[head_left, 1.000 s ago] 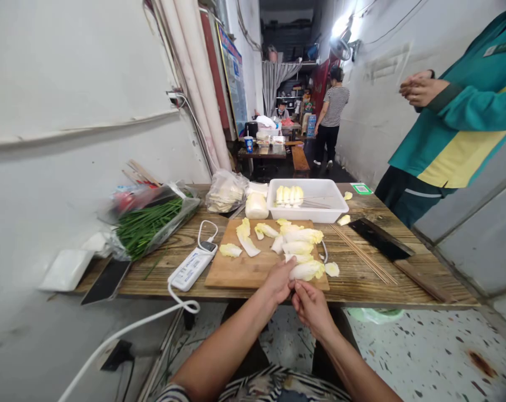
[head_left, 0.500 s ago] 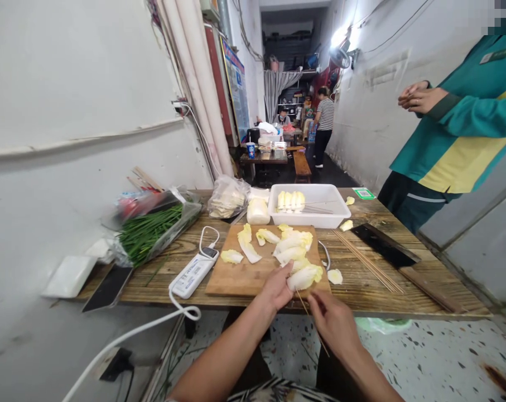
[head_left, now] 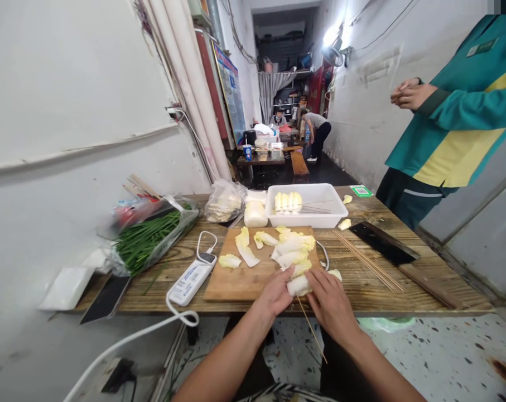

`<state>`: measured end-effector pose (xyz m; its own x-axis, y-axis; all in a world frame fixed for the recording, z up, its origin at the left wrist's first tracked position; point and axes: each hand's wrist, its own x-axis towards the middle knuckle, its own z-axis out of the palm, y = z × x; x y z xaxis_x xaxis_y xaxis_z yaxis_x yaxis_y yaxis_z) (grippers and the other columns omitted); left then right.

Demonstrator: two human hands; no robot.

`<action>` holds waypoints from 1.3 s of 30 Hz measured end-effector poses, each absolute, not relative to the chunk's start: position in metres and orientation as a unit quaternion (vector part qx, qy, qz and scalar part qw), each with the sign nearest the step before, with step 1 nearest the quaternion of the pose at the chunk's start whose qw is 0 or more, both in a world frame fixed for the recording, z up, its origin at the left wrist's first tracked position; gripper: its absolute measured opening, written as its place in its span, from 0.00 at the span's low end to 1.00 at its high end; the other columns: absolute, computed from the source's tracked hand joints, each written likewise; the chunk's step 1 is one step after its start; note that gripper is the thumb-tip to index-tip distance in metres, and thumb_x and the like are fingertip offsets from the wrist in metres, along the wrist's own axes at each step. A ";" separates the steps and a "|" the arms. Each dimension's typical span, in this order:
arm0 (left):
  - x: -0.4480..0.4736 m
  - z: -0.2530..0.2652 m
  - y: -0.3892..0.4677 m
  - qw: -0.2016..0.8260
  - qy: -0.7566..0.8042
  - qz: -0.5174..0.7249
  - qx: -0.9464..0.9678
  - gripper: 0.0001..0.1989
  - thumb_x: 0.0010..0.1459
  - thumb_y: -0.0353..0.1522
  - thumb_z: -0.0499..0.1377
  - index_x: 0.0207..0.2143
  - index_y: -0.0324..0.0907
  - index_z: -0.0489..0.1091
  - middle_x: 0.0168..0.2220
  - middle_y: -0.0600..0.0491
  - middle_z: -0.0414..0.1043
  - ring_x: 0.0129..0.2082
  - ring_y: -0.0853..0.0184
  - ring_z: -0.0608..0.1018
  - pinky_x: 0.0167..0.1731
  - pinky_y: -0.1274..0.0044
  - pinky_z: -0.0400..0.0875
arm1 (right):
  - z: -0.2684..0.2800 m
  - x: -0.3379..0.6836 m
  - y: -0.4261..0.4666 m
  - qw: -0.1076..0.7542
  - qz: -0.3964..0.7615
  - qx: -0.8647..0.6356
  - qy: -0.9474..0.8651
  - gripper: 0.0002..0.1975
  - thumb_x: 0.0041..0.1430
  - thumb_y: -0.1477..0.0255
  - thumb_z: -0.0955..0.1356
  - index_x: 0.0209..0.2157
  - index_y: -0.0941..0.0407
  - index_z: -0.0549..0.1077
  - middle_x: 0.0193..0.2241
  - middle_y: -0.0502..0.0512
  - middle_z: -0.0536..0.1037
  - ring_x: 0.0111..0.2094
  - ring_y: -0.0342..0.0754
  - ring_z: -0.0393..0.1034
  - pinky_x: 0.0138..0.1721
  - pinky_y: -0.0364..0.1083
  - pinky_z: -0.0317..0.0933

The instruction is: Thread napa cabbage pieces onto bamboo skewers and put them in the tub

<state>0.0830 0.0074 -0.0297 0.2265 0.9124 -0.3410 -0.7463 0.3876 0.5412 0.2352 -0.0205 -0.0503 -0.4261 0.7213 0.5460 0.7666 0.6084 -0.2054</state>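
Between my two hands, at the front right of the wooden cutting board (head_left: 236, 283), is a pale cabbage leaf (head_left: 297, 286). A thin wooden skewer (head_left: 312, 328) pokes out of it and slants down past the table edge. My left hand (head_left: 278, 290) grips the leaf from the left. My right hand (head_left: 328, 293) lies over its right side with the fingers curled round it. Several cabbage leaves (head_left: 293, 245) are stacked just beyond my hands, and a few more, such as a curved leaf (head_left: 246, 248), lie farther left on the board.
A white tub (head_left: 336, 219) holds skewered cabbage behind the board. Loose skewers (head_left: 365, 261) and a cleaver (head_left: 382, 245) lie to the right. Leftward are a power strip (head_left: 192, 282) and bagged green stalks (head_left: 148, 237). A person in a green jacket (head_left: 453, 134) stands at the right.
My right hand has moved up from the skewer onto the cabbage leaf, covering its right side. The person in stripes at the back has bent over. The view has shifted slightly.
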 end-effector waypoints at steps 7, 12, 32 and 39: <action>0.085 -0.029 0.007 0.767 0.290 0.548 0.167 0.15 0.45 0.23 0.66 0.38 0.33 0.71 0.37 0.44 0.77 0.34 0.63 0.79 0.38 0.75 0.72 | -0.068 0.244 -0.012 0.366 -0.010 -0.446 -0.817 0.23 0.59 0.74 0.62 0.56 0.60 0.60 0.52 0.68 0.67 0.54 0.57 0.60 0.52 0.58 0.58; 0.086 -0.036 0.008 0.766 0.307 0.531 0.192 0.16 0.44 0.26 0.67 0.38 0.34 0.71 0.37 0.42 0.77 0.34 0.59 0.80 0.37 0.71 0.73 | -0.075 0.250 -0.002 0.393 0.041 -0.456 -0.798 0.23 0.51 0.79 0.63 0.51 0.57 0.68 0.50 0.66 0.71 0.50 0.59 0.66 0.49 0.60 0.61; 0.087 -0.034 0.005 0.765 0.317 0.529 0.188 0.19 0.49 0.28 0.65 0.44 0.31 0.68 0.35 0.42 0.77 0.39 0.55 0.79 0.43 0.69 0.71 | -0.066 0.231 0.042 0.459 0.417 -0.447 -0.644 0.14 0.62 0.62 0.64 0.39 0.60 0.71 0.34 0.52 0.75 0.34 0.45 0.71 0.36 0.49 0.67; 0.086 -0.033 0.004 0.748 0.314 0.537 0.231 0.19 0.44 0.29 0.68 0.39 0.32 0.70 0.36 0.42 0.78 0.37 0.56 0.79 0.44 0.68 0.72 | -0.054 0.235 0.031 0.499 0.339 -0.478 -0.639 0.13 0.59 0.63 0.66 0.38 0.60 0.71 0.35 0.52 0.73 0.35 0.46 0.69 0.38 0.50 0.65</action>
<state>0.0857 0.0043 -0.0332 0.2267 0.9485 -0.2213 -0.6585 0.3166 0.6828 0.2355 0.0307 -0.0538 -0.0455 0.9483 0.3141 0.2719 0.3143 -0.9096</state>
